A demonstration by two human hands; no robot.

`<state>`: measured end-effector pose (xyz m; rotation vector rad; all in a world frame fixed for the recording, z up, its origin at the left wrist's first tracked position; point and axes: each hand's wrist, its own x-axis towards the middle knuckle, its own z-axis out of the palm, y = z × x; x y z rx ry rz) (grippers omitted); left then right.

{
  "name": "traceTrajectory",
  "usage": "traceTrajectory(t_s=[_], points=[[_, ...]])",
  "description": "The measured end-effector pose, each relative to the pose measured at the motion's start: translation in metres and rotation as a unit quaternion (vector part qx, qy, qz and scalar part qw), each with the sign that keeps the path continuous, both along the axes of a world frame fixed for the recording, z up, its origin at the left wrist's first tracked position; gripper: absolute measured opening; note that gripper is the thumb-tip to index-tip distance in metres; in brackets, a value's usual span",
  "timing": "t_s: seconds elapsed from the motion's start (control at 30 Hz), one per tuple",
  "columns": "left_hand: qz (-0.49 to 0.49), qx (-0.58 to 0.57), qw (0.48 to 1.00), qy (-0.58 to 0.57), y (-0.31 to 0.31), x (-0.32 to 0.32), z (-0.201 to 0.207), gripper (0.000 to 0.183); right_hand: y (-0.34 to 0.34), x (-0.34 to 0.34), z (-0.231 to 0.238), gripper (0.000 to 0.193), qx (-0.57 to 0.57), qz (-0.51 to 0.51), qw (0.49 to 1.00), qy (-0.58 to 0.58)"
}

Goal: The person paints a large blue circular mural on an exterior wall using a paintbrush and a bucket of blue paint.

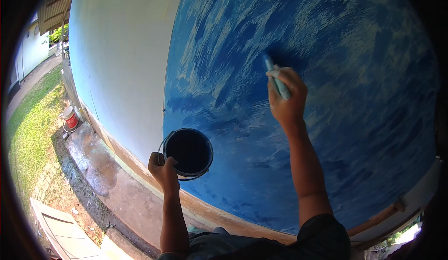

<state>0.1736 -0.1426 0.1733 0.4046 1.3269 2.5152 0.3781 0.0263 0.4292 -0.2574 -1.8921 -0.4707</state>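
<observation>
My right hand is closed round the pale handle of a paintbrush. The brush's blue-stained tip meets the wall, where a dark blue patch spreads around it. Streaky blue paint covers this part of the wall, with lighter spots showing through. Lower and to the left, my left hand grips the rim of a round paint bucket, its thin wire handle beside my fingers. The bucket's inside looks very dark, so the paint level in it cannot be made out.
Left of the blue area, the wall is pale. A concrete ledge runs along its foot, with a red and white bucket farther off. Grass lies beyond the ledge. A pale panel stands at lower left.
</observation>
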Motion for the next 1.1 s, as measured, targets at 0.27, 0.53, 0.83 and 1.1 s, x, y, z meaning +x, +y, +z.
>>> traceTrajectory(t_s=[0.27,0.53,0.83,1.1], points=[[-0.001,0.026,1.0,0.011,0.008,0.006,-0.001,0.035,0.027,-0.033,-0.105,0.011,0.181,-0.153,0.961,-0.143],[-0.003,0.026,0.999,0.026,0.0,0.004,0.0,0.033,-0.004,-0.025,-0.043,0.017,-0.147,-0.036,0.973,-0.172],[0.032,0.023,0.999,0.026,-0.006,-0.005,-0.003,0.033,0.0,-0.026,-0.078,0.025,0.065,-0.176,0.982,-0.02],[0.04,0.035,0.996,0.069,-0.021,-0.016,-0.004,0.03,-0.057,-0.039,-0.095,0.013,-0.203,0.181,0.952,-0.142]])
